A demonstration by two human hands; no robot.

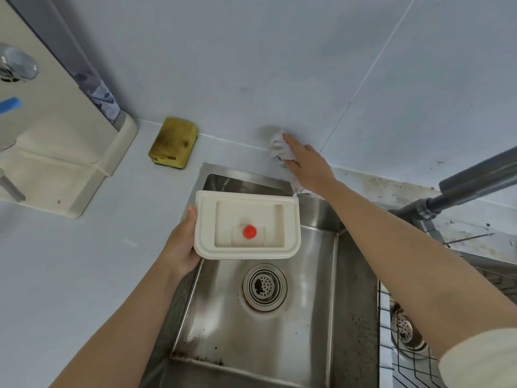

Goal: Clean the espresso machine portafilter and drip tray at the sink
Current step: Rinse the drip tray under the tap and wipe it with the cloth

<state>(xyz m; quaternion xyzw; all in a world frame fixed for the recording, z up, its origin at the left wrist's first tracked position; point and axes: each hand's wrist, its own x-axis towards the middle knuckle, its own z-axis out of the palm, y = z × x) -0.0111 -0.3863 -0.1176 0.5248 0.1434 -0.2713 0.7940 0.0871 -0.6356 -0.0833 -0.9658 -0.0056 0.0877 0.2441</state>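
My left hand [181,247] grips the left edge of the cream drip tray [247,204] and holds it level over the steel sink [279,331]. A red float button [249,231] sits in the tray's inner recess. My right hand [309,166] reaches to the back ledge behind the sink and rests on a crumpled white cloth [278,147] that lies against the wall. Its fingers lie over the cloth. No portafilter is in view.
The cream espresso machine [56,135] stands at the left on the counter. A stained yellow sponge [173,145] lies by the wall. The grey faucet [461,186] juts in from the right. A drain strainer [265,287] sits in the basin; a wire rack [414,359] covers the right basin.
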